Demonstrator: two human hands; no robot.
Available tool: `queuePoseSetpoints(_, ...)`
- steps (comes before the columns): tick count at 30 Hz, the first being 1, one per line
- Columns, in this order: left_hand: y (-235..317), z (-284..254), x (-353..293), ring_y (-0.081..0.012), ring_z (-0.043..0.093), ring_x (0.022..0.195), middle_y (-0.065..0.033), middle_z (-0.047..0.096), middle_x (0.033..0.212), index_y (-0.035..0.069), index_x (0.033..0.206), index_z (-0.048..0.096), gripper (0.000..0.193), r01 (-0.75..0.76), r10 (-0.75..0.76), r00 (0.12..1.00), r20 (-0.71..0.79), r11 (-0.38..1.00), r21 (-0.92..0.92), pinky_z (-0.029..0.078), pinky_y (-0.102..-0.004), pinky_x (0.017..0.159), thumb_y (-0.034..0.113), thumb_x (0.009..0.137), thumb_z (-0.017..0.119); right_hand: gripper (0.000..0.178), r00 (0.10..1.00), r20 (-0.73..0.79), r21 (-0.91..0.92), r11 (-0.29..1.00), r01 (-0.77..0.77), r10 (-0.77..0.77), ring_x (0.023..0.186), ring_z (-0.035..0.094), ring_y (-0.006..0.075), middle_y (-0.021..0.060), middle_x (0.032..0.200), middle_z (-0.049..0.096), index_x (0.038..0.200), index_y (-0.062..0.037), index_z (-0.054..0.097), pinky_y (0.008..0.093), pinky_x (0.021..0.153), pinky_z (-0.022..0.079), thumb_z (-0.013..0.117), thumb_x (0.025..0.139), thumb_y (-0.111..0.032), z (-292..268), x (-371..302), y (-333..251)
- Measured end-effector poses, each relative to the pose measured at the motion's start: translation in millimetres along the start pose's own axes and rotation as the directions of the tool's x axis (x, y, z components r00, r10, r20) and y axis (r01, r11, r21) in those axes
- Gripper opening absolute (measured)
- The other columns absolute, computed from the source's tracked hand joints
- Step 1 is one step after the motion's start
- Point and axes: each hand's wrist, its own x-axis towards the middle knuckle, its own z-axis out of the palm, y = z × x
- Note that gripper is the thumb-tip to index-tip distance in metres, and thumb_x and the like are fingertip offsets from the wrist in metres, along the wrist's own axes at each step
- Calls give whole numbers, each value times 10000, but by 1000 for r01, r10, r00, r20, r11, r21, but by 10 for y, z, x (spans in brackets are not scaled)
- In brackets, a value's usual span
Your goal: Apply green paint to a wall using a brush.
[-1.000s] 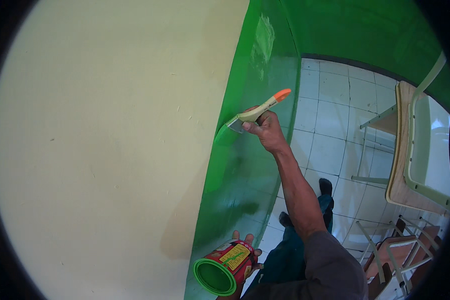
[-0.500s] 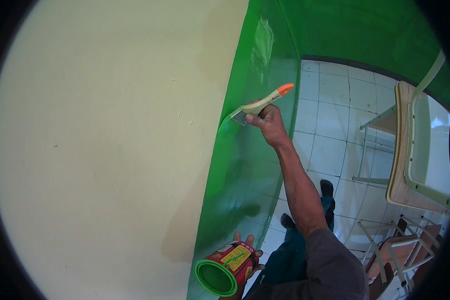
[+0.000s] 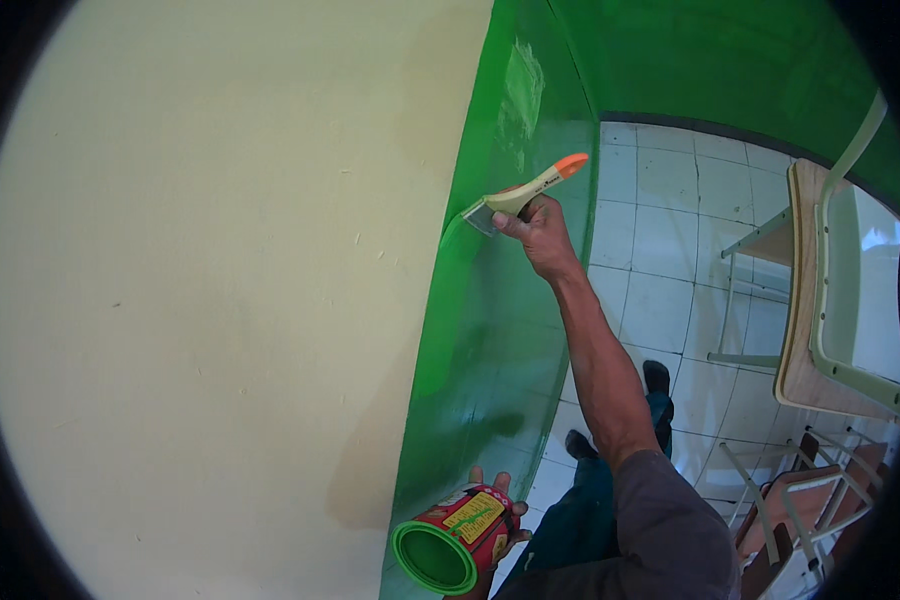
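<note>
My right hand point(image 3: 544, 238) is closed round a paintbrush point(image 3: 526, 196) with a pale handle and an orange tip. Its bristles touch the green wall band point(image 3: 438, 330) close to the line where the cream wall point(image 3: 230, 280) starts. Fresh, brighter green paint runs along that line below the brush. Low in the view, my left hand point(image 3: 510, 510) grips a red paint can point(image 3: 460, 525) from behind and beneath, with fingertips showing around its side. Green paint coats the inside and rim of the tilted can. A pale, scraped patch point(image 3: 523, 88) marks the green band farther up.
A wooden-topped desk or chair point(image 3: 805, 290) with pale metal legs stands at the right. Several stacked brown chairs point(image 3: 810, 500) are below it. White floor tiles point(image 3: 660, 250) run beside the wall, and another green wall point(image 3: 730, 60) closes the far end.
My right hand has shifted slightly upward with the paintbrush, along the border of the green band. The can in my left hand has barely moved.
</note>
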Motion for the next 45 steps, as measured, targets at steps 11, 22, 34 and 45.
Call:
queuePoseSetpoints(11,81,-84,-103,-474,387,1283,-157,277,1619,328,1564,310,720,-19,19,1000,-6,1000,21,360,-758,1015,614,938,526,379,999,-47,-14,1000,7,-7,984,652,172,121,1094,719,1167,53,664,340,920,502,785,858,-129,7,73,36)
queuePoseSetpoints(22,79,-128,-217,-478,400,1282,-168,306,1604,321,1564,308,715,-37,37,999,-29,999,11,378,-746,1009,565,942,564,355,998,-54,-15,999,40,-41,995,651,181,125,1092,720,1160,53,674,337,929,498,773,862,-112,23,96,7)
queuePoseSetpoints(34,470,-585,-432,-478,378,1305,-152,267,1624,341,1562,304,673,14,-13,999,44,1000,-3,354,-745,1037,527,964,549,317,956,-235,-123,981,148,-174,961,645,170,107,1065,717,1129,61,681,332,869,518,776,856,-69,126,233,172)
queuePoseSetpoints(45,458,-415,-411,-473,373,1301,-155,280,1618,337,1566,292,688,-1,1,1000,-13,1000,25,350,-746,1040,545,961,545,311,777,-507,-202,928,313,-372,964,629,157,73,1094,692,1126,-20,689,302,870,528,801,837,-51,210,29,178)
